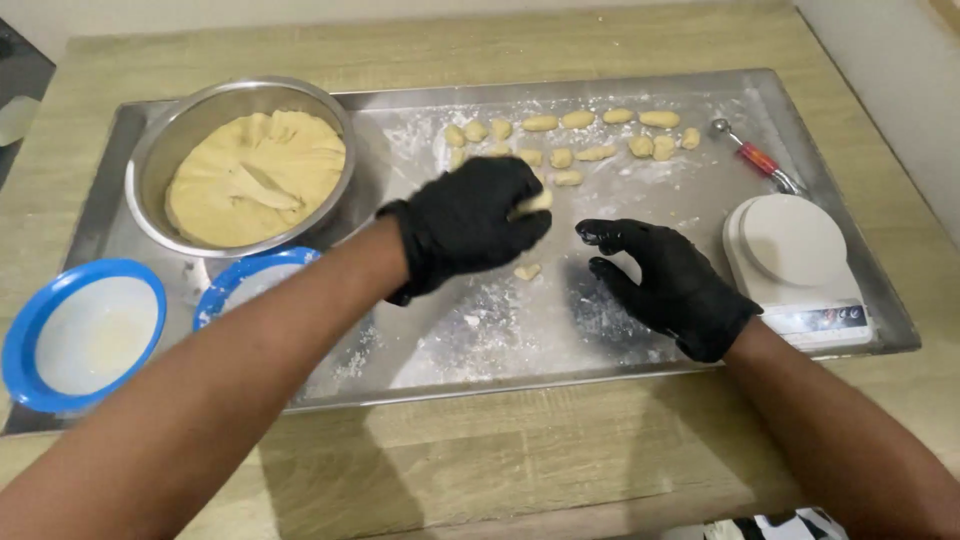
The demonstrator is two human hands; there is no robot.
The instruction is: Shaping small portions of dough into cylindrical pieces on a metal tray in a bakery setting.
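The left hand [470,222] pinches a small dough piece [535,202] over the middle of the floured tray [480,330]; the right hand [665,285] hovers open beside it. Risk: sticky dough may cling to the glove, or drop onto the loose piece [526,271] below and fuse.

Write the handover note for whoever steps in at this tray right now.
Left hand: black glove, closed on a small dough piece.
Right hand: black glove, open, empty, over the floured metal tray.
One loose piece lies between the hands.
Done: shaped pieces in rows at the tray's far side.
Left: most of the dough sits in the steel bowl.
Kitchen scale on the right.
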